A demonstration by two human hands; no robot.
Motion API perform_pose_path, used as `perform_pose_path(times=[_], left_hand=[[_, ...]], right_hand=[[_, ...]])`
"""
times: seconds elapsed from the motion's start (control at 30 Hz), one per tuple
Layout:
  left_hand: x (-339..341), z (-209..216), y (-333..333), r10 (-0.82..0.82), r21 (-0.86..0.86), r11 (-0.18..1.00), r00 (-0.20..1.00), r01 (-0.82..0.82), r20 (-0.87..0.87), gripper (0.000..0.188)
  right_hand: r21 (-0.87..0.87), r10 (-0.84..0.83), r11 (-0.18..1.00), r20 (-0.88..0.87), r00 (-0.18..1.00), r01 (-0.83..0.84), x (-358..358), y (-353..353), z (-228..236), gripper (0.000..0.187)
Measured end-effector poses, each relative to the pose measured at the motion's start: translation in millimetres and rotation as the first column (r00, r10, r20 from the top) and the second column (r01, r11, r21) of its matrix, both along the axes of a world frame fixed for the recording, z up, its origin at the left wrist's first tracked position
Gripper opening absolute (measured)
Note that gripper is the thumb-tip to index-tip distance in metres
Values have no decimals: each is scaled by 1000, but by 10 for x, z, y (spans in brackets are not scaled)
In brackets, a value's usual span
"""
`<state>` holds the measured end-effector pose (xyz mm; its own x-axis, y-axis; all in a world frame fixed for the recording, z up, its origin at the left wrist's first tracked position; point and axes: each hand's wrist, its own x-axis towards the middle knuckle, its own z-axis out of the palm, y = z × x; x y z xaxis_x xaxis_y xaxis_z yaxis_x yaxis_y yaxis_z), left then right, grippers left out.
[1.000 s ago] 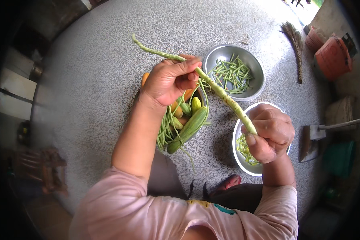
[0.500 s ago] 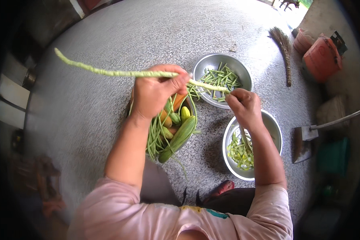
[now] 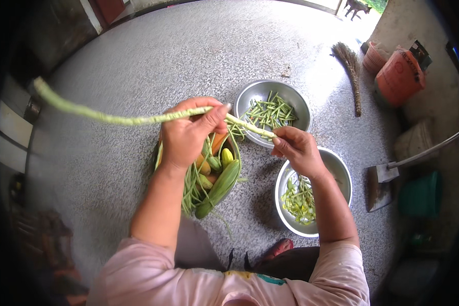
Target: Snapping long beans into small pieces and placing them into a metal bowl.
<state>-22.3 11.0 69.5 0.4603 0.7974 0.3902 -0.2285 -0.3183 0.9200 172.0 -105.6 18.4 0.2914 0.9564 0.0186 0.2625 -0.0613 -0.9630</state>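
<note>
My left hand (image 3: 188, 135) is closed around the middle of a long pale green yardlong bean (image 3: 132, 121). The bean's free end stretches far to the left, bending upward and slightly blurred. Thumb and fingers of my right hand (image 3: 303, 153) pinch its other end, over the gap between two metal bowls. Cut green bean pieces (image 3: 273, 112) lie in the farther bowl (image 3: 306, 109). Under my right forearm, the nearer bowl (image 3: 346, 176) holds pale green peelings or scraps (image 3: 298, 204). Below my left hand, a container has more long thin beans (image 3: 190, 191), a large green cucumber-like vegetable (image 3: 220, 191) and a small yellow-green one (image 3: 227, 156).
A straw broom (image 3: 353, 76) lies on the speckled floor (image 3: 153, 61) at the far right. Beyond it stand a red-orange sack (image 3: 400, 76) and a pink basket (image 3: 375, 57). A long-handled dustpan (image 3: 380, 186) and a green tub (image 3: 421, 195) are at the right. A dark animal (image 3: 357, 7) is by the doorway.
The bean's free end has swung farther left and a little lower. My right hand has turned slightly, its pinch still at the bean's end. The whole view has shifted a little.
</note>
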Motion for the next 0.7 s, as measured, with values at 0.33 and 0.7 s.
perform_pose_path(times=[0.33,0.7], left_hand=[[-134,-91,208,-115,-560,781,945,277,307,12],[-228,-89,307,-153,-587,761,957,274,248,14]], right_hand=[[343,491,838,-135,861,-424,-17,-133,258,12],[208,315,940,-234,920,-269,-37,-118,218,15]])
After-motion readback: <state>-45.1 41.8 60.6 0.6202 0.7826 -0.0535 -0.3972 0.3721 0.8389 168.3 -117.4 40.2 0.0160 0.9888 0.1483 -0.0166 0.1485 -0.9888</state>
